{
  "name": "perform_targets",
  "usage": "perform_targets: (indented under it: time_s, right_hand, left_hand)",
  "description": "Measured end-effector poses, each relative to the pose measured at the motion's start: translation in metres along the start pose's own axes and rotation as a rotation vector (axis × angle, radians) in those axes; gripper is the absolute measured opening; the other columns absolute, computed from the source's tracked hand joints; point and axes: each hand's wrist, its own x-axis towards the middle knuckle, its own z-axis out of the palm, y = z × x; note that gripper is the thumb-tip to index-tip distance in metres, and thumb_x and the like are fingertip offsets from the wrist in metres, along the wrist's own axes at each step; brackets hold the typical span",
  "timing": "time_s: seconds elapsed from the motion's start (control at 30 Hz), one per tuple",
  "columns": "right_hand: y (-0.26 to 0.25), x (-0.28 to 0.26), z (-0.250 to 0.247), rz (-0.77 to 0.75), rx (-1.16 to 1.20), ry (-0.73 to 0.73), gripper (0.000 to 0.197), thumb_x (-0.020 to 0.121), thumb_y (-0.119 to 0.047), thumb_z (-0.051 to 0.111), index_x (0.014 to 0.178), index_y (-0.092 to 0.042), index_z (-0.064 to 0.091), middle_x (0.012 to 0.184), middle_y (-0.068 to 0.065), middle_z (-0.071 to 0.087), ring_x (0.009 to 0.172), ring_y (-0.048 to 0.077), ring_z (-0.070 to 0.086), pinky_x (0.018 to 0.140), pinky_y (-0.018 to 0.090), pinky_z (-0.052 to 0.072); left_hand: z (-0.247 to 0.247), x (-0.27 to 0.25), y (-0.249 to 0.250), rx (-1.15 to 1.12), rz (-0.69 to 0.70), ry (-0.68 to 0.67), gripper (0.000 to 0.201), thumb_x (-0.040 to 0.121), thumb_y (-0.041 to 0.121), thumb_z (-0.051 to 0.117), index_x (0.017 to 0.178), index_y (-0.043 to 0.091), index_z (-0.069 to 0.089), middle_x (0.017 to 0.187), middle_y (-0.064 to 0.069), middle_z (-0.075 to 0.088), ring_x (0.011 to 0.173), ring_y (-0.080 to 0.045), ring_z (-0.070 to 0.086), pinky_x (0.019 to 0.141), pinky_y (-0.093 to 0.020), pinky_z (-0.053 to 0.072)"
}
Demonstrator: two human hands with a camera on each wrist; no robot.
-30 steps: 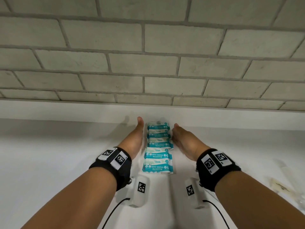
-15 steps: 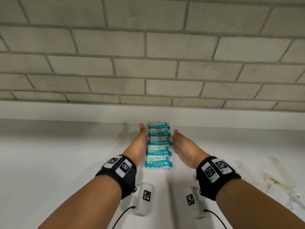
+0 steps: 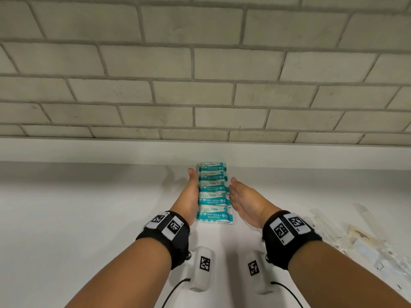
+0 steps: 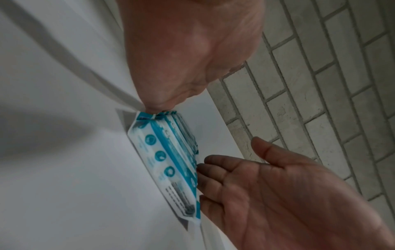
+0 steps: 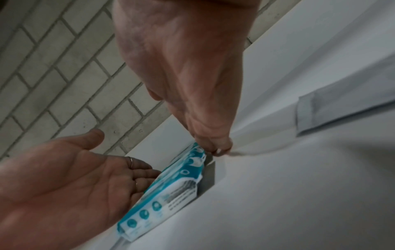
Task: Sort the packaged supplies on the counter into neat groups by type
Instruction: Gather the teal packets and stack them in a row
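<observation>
Compared with a second ago, both hands have slid back toward the person along the row, and more clear-wrapped items now show at the right of the head view. The left hand (image 3: 188, 197) and the right hand (image 3: 244, 202) stand on edge with straight, unclenched fingers, bracketing a row of teal-and-white plastic mini wipes packets (image 3: 213, 193) that overlap like shingles on the white counter (image 3: 89, 207). Neither hand grasps anything: the left palm lies flat along the row's left side, and the right fingers (image 4: 215, 167) touch its right side. The row's long axis runs straight away from the person toward the pale grey brick wall (image 3: 200, 74), its far end close to the white upstand below the bricks. Since the hands lie parallel to that axis on opposite sides, squeezing inward would likely square the packets up. The clear plastic-wrapped supplies (image 3: 364, 238) lie well apart at the right, nearer the right hand, and seem to be the group still to be sorted.
</observation>
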Motion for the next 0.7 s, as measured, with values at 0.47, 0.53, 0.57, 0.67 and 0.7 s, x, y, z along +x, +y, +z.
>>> perform_targets:
  time_s: [0.47, 0.53, 0.57, 0.67, 0.7]
  right_hand:
    - [0.008, 0.012, 0.007, -0.135, -1.321, -0.03, 0.102, 0.083, -0.032, 0.063, 0.153, -0.02, -0.01, 0.162, 0.0, -0.01, 0.143, 0.015, 0.026, 0.111, 0.032, 0.036]
    - [0.008, 0.013, 0.007, -0.13, -1.318, -0.021, 0.102, 0.083, -0.031, 0.064, 0.153, -0.02, -0.009, 0.162, 0.0, -0.007, 0.138, 0.015, 0.036, 0.108, 0.03, 0.039]
    - [0.009, 0.014, 0.007, -0.131, -1.312, -0.019, 0.102, 0.083, -0.03, 0.064, 0.154, -0.02, -0.008, 0.162, 0.0, -0.006, 0.133, 0.015, 0.041, 0.106, 0.03, 0.041]
    - [0.008, 0.017, 0.006, -0.118, -1.312, -0.009, 0.102, 0.083, -0.029, 0.065, 0.154, -0.02, -0.008, 0.162, 0.0, -0.005, 0.128, 0.016, 0.046, 0.102, 0.028, 0.043]
    - [0.009, 0.019, 0.006, -0.114, -1.313, -0.009, 0.103, 0.082, -0.03, 0.066, 0.154, -0.02, -0.008, 0.163, 0.0, -0.004, 0.128, 0.016, 0.047, 0.102, 0.028, 0.043]
  left_hand:
    - [-0.004, -0.001, 0.003, 0.065, -0.039, 0.011, 0.074, 0.088, 0.074, 0.01, 0.103, 0.027, 0.065, 0.108, -0.005, 0.073, 0.091, -0.016, 0.072, 0.069, -0.028, 0.057]
    - [-0.002, -0.002, 0.005, 0.08, -0.037, 0.003, 0.069, 0.091, 0.07, 0.009, 0.094, 0.028, 0.064, 0.096, -0.001, 0.075, 0.08, -0.012, 0.073, 0.062, -0.024, 0.057]
    - [-0.001, -0.002, 0.006, 0.08, -0.03, -0.002, 0.068, 0.092, 0.068, 0.009, 0.093, 0.028, 0.063, 0.093, 0.0, 0.075, 0.077, -0.011, 0.074, 0.059, -0.023, 0.057]
    - [0.001, -0.004, 0.007, 0.13, -0.027, 0.003, 0.07, 0.092, 0.068, 0.009, 0.102, 0.027, 0.064, 0.103, -0.003, 0.073, 0.076, -0.011, 0.074, 0.055, -0.022, 0.057]
    - [0.0, -0.002, 0.007, 0.151, -0.027, 0.017, 0.07, 0.092, 0.068, 0.009, 0.106, 0.027, 0.064, 0.106, -0.003, 0.072, 0.077, -0.011, 0.074, 0.055, -0.021, 0.057]
